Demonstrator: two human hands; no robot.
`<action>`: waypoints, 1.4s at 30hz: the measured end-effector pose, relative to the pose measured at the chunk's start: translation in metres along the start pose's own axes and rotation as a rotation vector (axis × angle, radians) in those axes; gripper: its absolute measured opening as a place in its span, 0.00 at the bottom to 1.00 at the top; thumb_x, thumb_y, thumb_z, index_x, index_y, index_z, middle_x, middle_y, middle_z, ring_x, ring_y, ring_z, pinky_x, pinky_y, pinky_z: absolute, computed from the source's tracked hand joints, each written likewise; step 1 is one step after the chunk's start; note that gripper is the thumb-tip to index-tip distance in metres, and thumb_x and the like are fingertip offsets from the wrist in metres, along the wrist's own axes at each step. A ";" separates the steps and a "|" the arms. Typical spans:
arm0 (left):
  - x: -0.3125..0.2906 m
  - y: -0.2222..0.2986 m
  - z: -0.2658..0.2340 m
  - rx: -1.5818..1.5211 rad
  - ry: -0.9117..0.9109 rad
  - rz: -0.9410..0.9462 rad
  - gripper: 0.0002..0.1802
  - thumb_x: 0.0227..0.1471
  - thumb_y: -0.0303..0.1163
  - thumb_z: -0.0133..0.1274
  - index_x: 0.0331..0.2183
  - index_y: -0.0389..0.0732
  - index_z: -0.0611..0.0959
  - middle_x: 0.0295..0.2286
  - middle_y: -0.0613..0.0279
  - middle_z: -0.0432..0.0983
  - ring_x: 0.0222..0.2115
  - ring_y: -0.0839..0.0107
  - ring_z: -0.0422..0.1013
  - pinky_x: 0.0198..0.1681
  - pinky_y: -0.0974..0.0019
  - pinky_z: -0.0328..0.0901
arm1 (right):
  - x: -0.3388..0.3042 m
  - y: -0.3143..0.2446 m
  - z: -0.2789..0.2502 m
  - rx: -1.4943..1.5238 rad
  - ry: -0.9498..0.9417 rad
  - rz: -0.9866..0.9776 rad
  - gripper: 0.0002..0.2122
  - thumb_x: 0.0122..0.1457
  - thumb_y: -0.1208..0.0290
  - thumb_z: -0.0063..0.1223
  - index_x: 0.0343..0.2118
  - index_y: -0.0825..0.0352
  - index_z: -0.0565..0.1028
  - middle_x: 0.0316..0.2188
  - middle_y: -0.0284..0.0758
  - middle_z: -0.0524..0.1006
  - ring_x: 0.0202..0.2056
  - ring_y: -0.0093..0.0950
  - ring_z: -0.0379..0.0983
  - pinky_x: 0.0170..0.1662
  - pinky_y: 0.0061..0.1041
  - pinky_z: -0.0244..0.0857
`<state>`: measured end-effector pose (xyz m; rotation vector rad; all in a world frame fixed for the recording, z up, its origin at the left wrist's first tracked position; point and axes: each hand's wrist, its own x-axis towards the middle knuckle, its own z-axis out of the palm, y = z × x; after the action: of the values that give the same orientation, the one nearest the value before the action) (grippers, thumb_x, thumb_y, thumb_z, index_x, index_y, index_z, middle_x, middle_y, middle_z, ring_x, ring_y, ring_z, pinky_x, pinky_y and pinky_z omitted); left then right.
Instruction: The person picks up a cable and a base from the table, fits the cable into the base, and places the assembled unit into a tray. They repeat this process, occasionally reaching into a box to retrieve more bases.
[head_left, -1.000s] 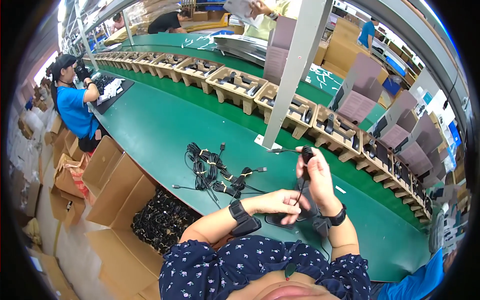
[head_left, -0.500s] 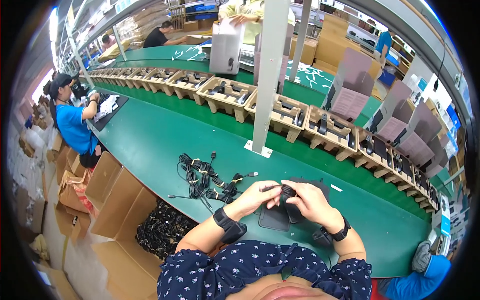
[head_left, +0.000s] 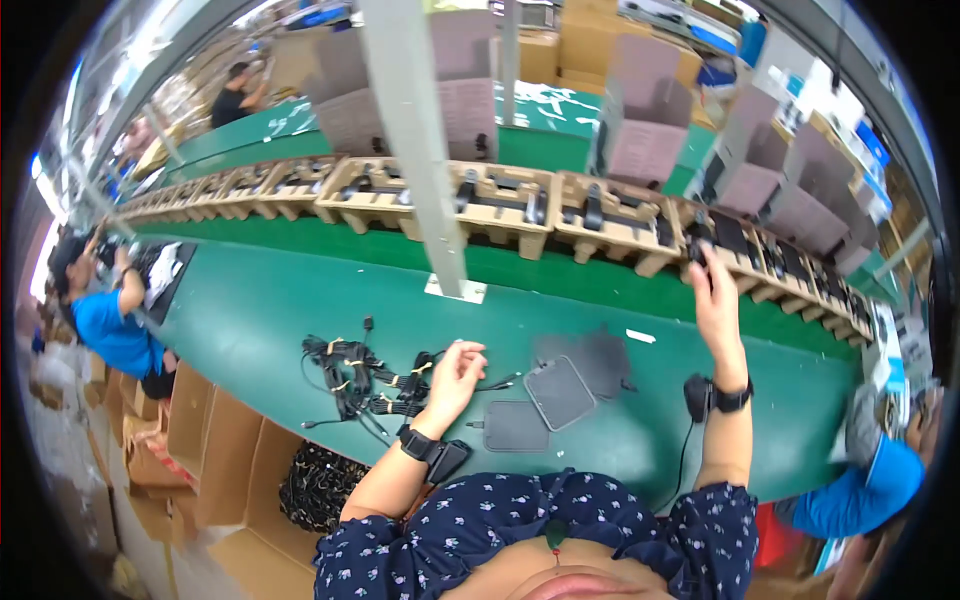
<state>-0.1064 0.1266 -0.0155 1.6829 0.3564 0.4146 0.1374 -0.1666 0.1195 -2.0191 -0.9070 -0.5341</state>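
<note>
My right hand point(head_left: 716, 297) reaches forward to a brown moulded tray point(head_left: 742, 258) on the far line. Its fingertips are closed on a small black cable bundle point(head_left: 696, 250) at the tray's near left; the fingers partly hide it. My left hand point(head_left: 457, 380) hovers just right of several tied black cables point(head_left: 352, 372), fingers loosely bent and apart, with nothing in them. Between the hands, two flat dark rectangular pads point(head_left: 516, 427) lie on the green table point(head_left: 590, 480), one overlapping the other. A dark sheet point(head_left: 606, 362) lies behind them.
More trays point(head_left: 612, 222) with black parts form a long row. A metal post point(head_left: 425, 150) rises from the table. Open printed boxes point(head_left: 645, 140) stand behind the trays. A carton of cables point(head_left: 318, 485) sits at lower left. People in blue work at far left and right.
Both hands held a black cable bundle together over the pads. My right hand has moved far right to the tray with it; my left hand has let go and moved left. The view has shifted.
</note>
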 end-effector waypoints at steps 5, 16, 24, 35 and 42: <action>0.001 -0.006 -0.003 0.119 0.025 0.064 0.09 0.56 0.24 0.48 0.41 0.37 0.74 0.29 0.65 0.73 0.25 0.80 0.67 0.30 0.78 0.63 | 0.046 0.042 -0.012 -0.233 0.139 0.224 0.16 0.62 0.64 0.45 0.48 0.70 0.70 0.41 0.45 0.75 0.42 0.36 0.73 0.45 0.28 0.64; 0.004 -0.005 -0.008 0.200 0.009 0.100 0.07 0.57 0.23 0.46 0.37 0.36 0.77 0.27 0.67 0.73 0.22 0.83 0.64 0.26 0.80 0.60 | 0.095 0.099 -0.015 -0.661 -0.235 0.382 0.20 0.58 0.54 0.45 0.42 0.67 0.75 0.35 0.46 0.77 0.41 0.45 0.73 0.43 0.38 0.66; 0.000 -0.011 -0.013 0.268 0.052 0.087 0.06 0.58 0.24 0.45 0.36 0.37 0.77 0.26 0.68 0.73 0.20 0.84 0.62 0.24 0.80 0.59 | 0.117 0.149 0.069 -0.659 -0.140 0.278 0.17 0.54 0.58 0.51 0.32 0.72 0.75 0.31 0.50 0.77 0.35 0.46 0.74 0.39 0.41 0.69; 0.003 -0.005 -0.017 0.337 0.057 0.089 0.07 0.57 0.23 0.46 0.36 0.38 0.78 0.27 0.69 0.72 0.20 0.84 0.62 0.24 0.80 0.58 | 0.095 0.163 0.086 -1.109 0.054 0.013 0.18 0.59 0.53 0.44 0.39 0.64 0.76 0.34 0.48 0.76 0.36 0.51 0.72 0.39 0.44 0.67; 0.007 -0.002 -0.011 0.326 0.054 0.074 0.07 0.53 0.21 0.48 0.34 0.38 0.79 0.27 0.63 0.73 0.25 0.76 0.68 0.26 0.73 0.61 | 0.095 0.224 0.063 -0.802 0.114 0.406 0.17 0.51 0.53 0.55 0.39 0.59 0.75 0.33 0.45 0.77 0.39 0.43 0.73 0.39 0.40 0.67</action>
<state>-0.1052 0.1398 -0.0158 2.0096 0.4193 0.4766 0.3717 -0.1628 0.0295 -2.7529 -0.1791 -0.8555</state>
